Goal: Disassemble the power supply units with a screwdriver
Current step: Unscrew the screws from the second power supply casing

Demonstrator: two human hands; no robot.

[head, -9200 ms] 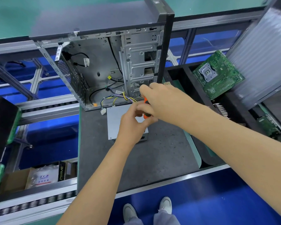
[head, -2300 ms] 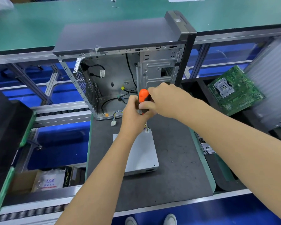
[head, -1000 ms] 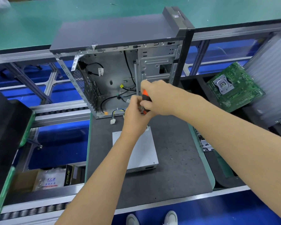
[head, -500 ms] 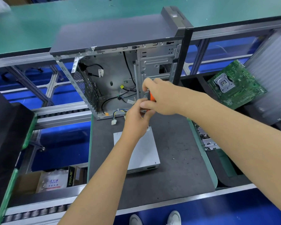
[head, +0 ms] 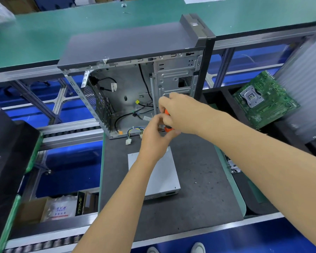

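Observation:
A silver power supply unit [head: 164,178] lies flat on the dark grey work mat [head: 199,194], its coloured cable bundle [head: 134,130] trailing toward the open computer case [head: 128,92]. My right hand [head: 179,114] is wrapped around an orange-handled screwdriver [head: 167,121] held above the unit's far end. My left hand [head: 153,137] reaches up beside it, fingers pinched at the screwdriver's lower shaft. The tip and whatever it touches are hidden behind both hands.
A green motherboard [head: 264,99] leans in a black bin at the right. A black case panel [head: 4,154] stands at the left. A cardboard box with packets [head: 49,209] sits lower left by the roller conveyor [head: 44,243]. A green bench [head: 80,30] runs behind.
Over the last second both hands stay together at the unit's far end; the right hand has shifted slightly on the orange handle. The unit lies in the same place.

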